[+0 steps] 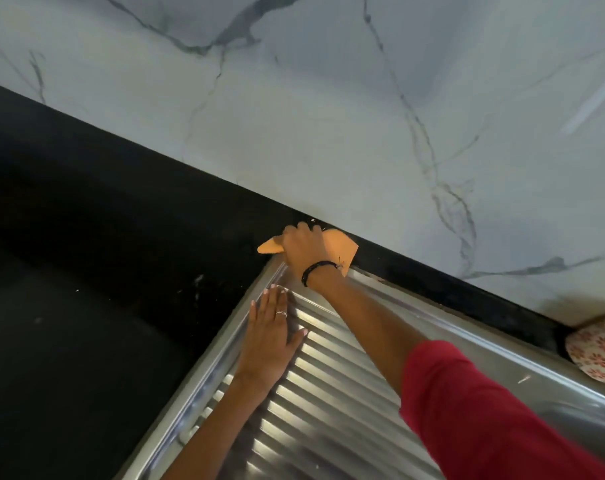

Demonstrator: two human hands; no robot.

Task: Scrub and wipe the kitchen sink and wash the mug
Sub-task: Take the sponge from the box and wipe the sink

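Observation:
The steel sink's ribbed drainboard (328, 393) fills the lower middle of the head view. My right hand (302, 247) presses an orange cloth (342, 245) onto the black counter at the drainboard's far corner, right against the wall; its fingers curl over the cloth. My left hand (269, 330) lies flat, fingers straight, on the drainboard's left part near the rim. No mug is in view.
A black counter (103, 237) spreads to the left and runs as a narrow strip behind the sink. A white marble-patterned wall (363, 116) rises behind it. A floral-patterned object (598, 351) sits at the right edge on the sink's back rim.

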